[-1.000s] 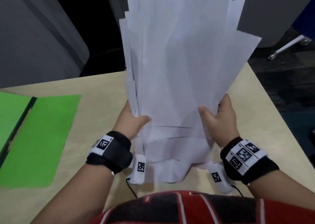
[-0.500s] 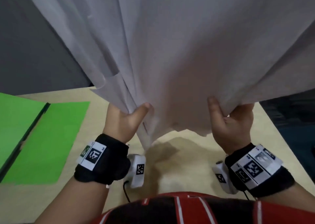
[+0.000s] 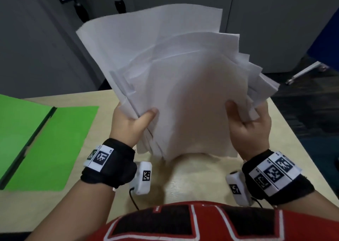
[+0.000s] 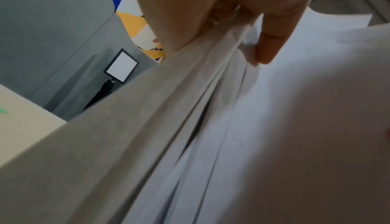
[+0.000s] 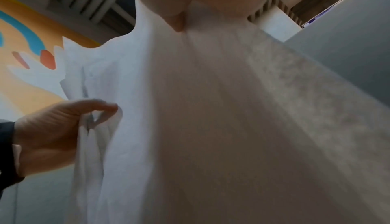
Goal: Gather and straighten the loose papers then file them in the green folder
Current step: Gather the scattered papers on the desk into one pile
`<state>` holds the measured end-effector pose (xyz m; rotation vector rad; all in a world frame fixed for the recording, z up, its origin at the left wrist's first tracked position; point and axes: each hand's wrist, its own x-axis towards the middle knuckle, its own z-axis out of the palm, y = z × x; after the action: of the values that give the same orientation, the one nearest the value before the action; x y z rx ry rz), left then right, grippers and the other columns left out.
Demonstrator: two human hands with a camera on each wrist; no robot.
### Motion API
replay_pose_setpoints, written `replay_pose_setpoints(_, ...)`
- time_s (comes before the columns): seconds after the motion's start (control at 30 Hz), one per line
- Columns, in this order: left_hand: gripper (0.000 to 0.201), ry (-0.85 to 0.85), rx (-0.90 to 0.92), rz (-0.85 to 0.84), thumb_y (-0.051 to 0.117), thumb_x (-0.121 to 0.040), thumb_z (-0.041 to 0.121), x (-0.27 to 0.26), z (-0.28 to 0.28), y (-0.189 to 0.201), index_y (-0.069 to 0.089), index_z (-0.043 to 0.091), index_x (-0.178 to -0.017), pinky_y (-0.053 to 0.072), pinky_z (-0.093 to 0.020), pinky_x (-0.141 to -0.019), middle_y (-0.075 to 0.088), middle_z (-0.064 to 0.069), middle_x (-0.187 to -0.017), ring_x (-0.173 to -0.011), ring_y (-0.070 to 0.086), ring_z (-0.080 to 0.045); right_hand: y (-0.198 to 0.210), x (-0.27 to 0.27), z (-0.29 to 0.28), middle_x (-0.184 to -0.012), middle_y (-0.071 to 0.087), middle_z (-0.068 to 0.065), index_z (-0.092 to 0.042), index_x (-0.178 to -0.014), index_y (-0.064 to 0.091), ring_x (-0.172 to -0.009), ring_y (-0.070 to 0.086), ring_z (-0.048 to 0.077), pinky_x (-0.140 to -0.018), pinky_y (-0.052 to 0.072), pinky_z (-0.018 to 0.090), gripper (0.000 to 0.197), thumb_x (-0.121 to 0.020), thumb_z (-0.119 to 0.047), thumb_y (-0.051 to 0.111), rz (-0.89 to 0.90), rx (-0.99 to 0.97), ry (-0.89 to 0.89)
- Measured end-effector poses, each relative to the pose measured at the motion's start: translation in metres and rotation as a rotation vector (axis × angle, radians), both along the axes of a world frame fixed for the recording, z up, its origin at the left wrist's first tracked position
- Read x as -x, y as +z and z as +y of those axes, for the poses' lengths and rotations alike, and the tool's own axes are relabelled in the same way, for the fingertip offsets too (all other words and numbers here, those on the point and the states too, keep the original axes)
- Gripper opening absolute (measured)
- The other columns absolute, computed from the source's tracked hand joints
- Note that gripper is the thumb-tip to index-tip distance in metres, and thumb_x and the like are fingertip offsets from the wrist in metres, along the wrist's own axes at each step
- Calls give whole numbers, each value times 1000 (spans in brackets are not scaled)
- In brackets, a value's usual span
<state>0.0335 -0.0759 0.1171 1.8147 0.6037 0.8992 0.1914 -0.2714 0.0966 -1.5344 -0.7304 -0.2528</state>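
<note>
A fanned, uneven stack of white papers is held upright above the wooden table, its lower edge just off the surface. My left hand grips the stack's left edge, thumb on the front sheet. My right hand grips the right edge, thumb in front and fingers behind. The sheet edges are staggered at the top right. The left wrist view shows the papers edge-on under my thumb. In the right wrist view the papers fill the frame, with my left hand pinching their far edge. The green folder lies open at the left.
The table's far edge runs just behind the papers, with grey partitions beyond. A chair leg stands on the dark floor at the right. A framed sign on a stand is behind the table.
The papers, lifted close to the camera half a second ago, have come back down and away, standing just above the table. Both hands have kept their grip on the side edges.
</note>
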Motion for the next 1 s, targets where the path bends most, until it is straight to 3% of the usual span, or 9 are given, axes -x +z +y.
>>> replay_pose_setpoints(0.07,34,-29,37,-38,77,-65,22,1,-1,-1,71,24,-98,51,-14,-75,75,15,-87,-84,68,3,-1,1,2,-109,65,-28,-25,-121,56,-103,63,-6,-88,53,21,40,-84,-21,69,111,-19,70)
replay_pose_setpoints(0.17,76,-105,82,-55,78,-61,28,-3,0,-7,54,-1,-126,53,-25,-90,69,-10,-116,-107,67,-14,-6,1,4,-108,67,-9,-7,-128,51,-102,68,7,-85,57,30,56,-78,-21,72,257,13,149)
replay_pose_setpoints(0.27,75,-151,69,30,76,-62,33,-9,-1,-8,53,6,-128,52,-23,-91,68,-3,-116,-108,66,-8,-8,1,8,-107,68,-9,-14,-123,56,-104,67,13,-88,56,42,47,-79,-23,71,293,51,134)
replay_pose_setpoints(0.4,35,-59,28,15,71,-69,17,-9,5,-9,66,20,-104,50,-13,-80,72,22,-89,-88,67,8,-7,1,5,-103,67,7,-25,-106,67,-101,67,19,-89,55,47,22,-85,-19,66,220,-95,55)
replay_pose_setpoints(0.57,42,-137,80,-80,74,-60,25,-5,7,-3,71,32,-101,54,-21,-84,75,12,-96,-95,69,-3,-8,-5,3,-120,61,22,-6,-123,55,-113,61,35,-93,51,57,54,-77,-30,70,293,-125,148)
replay_pose_setpoints(0.67,59,-207,82,-17,75,-61,29,-12,4,-7,62,19,-118,53,-22,-88,71,2,-109,-105,67,-8,-8,1,10,-117,65,15,-8,-122,57,-111,64,29,-93,53,51,54,-74,-29,72,295,-56,215)
replay_pose_setpoints(0.8,36,-159,61,-19,76,-64,19,-11,6,-7,67,35,-95,51,-13,-76,74,22,-87,-87,68,5,-6,4,8,-84,73,-15,-31,-91,73,-84,69,1,-74,54,22,19,-79,-16,70,294,-152,147)
replay_pose_setpoints(0.93,43,-241,97,-89,74,-60,23,-1,18,2,68,34,-101,53,-18,-80,74,19,-93,-92,68,0,-3,-8,2,-109,64,18,-8,-114,61,-102,64,30,-85,54,39,41,-77,-24,68,270,-193,227)
replay_pose_setpoints(1.0,49,-304,162,-30,75,-57,26,-2,19,-2,63,28,-105,52,-15,-80,74,20,-94,-93,68,2,-5,-8,5,-110,65,18,3,-121,54,-102,67,26,-82,56,34,55,-75,-21,72,341,-130,288)
